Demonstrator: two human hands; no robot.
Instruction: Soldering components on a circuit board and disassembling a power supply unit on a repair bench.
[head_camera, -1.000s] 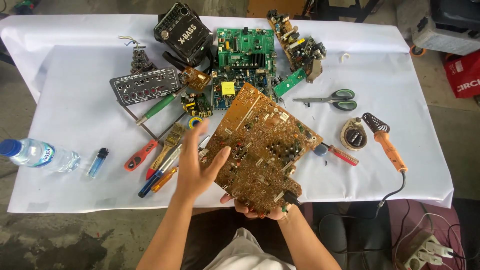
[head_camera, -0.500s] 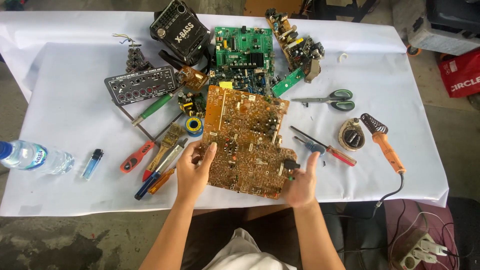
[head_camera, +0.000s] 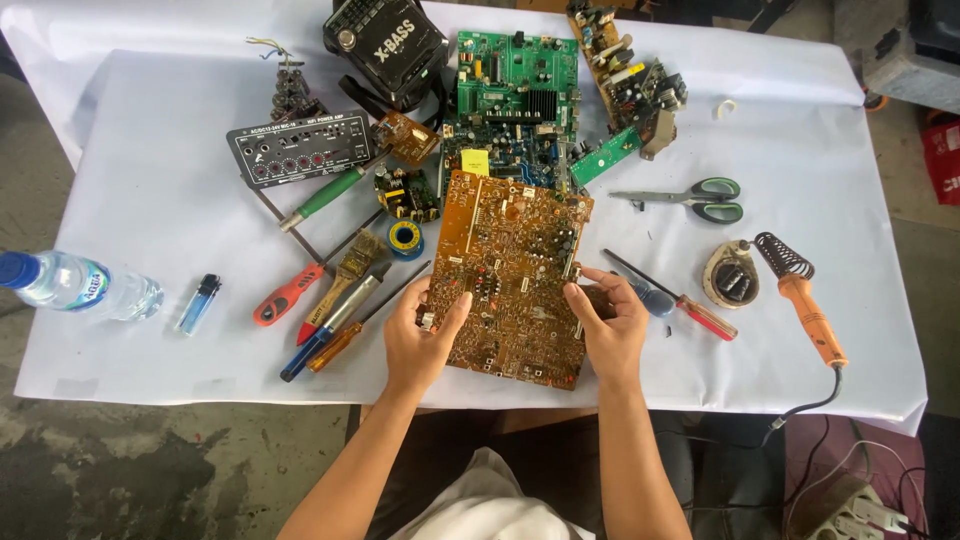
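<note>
Flattening out now: a second ago I was holding the brown circuit board (head_camera: 510, 275) tilted up off the table, and it is now lying on the white table cover (head_camera: 150, 180), component side up. Its long axis is running away from me and leaning slightly right, with the far short edge pointing at the green circuit board (head_camera: 517, 75) and touching it, and the near edge pointing at my lap.

I am gripping the brown board on both flanks. My left hand (head_camera: 420, 340) is curling over its near-left edge, thumb lying on top, fingers half closed around the rim. My right hand (head_camera: 607, 320) is pinching its right edge, thumb and fingertips pressing on the top face, loosely cupped.

Left of the brown board, a cluster of screwdrivers (head_camera: 330, 310) is lying fanned out, just beside my left hand. Right of it, a red-handled screwdriver (head_camera: 680, 305) is sitting close to my right hand, and further right, well apart, the soldering iron (head_camera: 805, 300) is resting.
</note>
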